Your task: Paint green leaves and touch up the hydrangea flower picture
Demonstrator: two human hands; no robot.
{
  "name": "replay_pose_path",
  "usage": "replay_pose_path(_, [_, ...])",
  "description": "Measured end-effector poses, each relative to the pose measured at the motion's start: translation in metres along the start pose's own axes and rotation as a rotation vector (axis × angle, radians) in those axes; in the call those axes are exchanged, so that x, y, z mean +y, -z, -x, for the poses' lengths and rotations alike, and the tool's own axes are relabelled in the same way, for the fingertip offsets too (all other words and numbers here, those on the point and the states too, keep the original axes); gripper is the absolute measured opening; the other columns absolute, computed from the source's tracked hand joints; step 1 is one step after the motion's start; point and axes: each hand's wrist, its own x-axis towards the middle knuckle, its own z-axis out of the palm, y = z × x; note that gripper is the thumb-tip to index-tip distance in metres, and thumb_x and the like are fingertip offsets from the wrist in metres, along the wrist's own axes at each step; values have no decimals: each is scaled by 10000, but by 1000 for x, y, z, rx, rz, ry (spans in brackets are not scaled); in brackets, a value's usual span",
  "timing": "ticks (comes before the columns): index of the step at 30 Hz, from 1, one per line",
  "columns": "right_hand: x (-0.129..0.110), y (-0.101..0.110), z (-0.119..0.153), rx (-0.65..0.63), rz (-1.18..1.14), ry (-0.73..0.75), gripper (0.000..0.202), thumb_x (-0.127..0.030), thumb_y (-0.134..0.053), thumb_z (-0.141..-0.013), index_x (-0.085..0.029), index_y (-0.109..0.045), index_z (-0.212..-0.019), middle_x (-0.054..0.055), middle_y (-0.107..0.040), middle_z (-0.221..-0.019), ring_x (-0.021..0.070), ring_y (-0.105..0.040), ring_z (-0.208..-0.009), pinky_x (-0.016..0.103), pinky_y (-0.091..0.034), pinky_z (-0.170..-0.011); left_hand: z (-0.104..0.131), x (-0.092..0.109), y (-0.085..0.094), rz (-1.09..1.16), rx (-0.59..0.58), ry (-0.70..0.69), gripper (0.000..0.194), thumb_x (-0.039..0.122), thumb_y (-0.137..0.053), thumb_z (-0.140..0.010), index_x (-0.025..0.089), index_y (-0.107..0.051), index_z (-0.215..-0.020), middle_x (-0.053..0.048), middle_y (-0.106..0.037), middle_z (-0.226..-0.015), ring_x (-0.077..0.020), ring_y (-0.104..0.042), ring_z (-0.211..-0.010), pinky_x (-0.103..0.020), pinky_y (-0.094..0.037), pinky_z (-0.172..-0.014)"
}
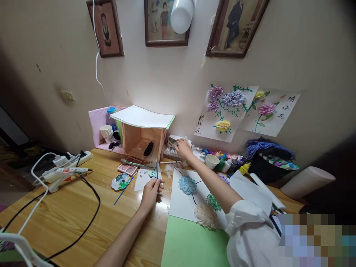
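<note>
One left hand (151, 191) pinches a slim blue brush (157, 169); the right hand (183, 148) reaches across the desk (114, 222), its grip unclear. Its low white sleeve (250, 226) could snag the peach flower (205, 216).

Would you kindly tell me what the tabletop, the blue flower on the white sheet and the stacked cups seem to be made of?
Tabletop: glossy wood or wood-look laminate, showing grain and glare. Blue flower: probably crumpled thin paper, judging by its ruffled surface, though fabric is possible; finish unclear. Stacked cups: likely matte paper, being pale without obvious shine; plastic is possible.
</note>
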Motion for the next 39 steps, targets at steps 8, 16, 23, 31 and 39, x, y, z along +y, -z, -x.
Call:
replay_pose_path(8, [-5, 69, 3, 362, -525, 15, 357, -291, -452, -876, -144, -689, -1099, 126, -653, -1240, 232, -553, -1206, 418, -378, -1083, 7, 4, -2, -24, -19, -32, 469, 627, -536, -762, 172, -653, -762, 0, -540, -618, -139, -491, -554, -265, -408, -532])
replay_pose_path(16, [-12, 101, 75, 558, -1137, -140, 313, -343, -654, -731, -172, -713, -986, 58, -753, -970, 181, -689, -874, 353, -553, -834, 29, 17, -12, -34, -218, -104, 388, 550, -483, -853, 200, -646, -811, 27, -513, -501, -147, -484, -505, -264, -382, -544])
replay_pose_path(23, [-22, 98, 145, 400, -1521, -370, 301, -303, -769, -625, -197, -688, -894, 10, -740, -813, 158, -699, -759, 299, -590, -734, 49, 16, -21, -133, -490, -151, 363, 496, -431, -911, 205, -638, -848, 29, -518, -516, -136, -481, -494, -267, -355, -548])
replay_pose_path(31, [-18, 102, 162, 554, -1428, -206, 271, -398, -780, -652, -236, -669, -838, -3, -701, -848, 154, -655, -823, 325, -549, -824, 54, 13, -18, 38, -101, -301, 417, 565, -457, -880, 220, -520, -655, 22, -439, -565, -131, -389, -515, -283, -313, -534])
replay_pose_path(39, [6, 117, 182, 307, -882, 250, 198, -280, -724, -776, -251, -712, -580, 33, -691, -668, 176, -587, -705, 333, -485, -694, 44, 19, -16, 129, -54, -230, 421, 567, -465, -870, 206, -469, -653, 45, -341, -562, -113, -276, -508, -267, -236, -492])
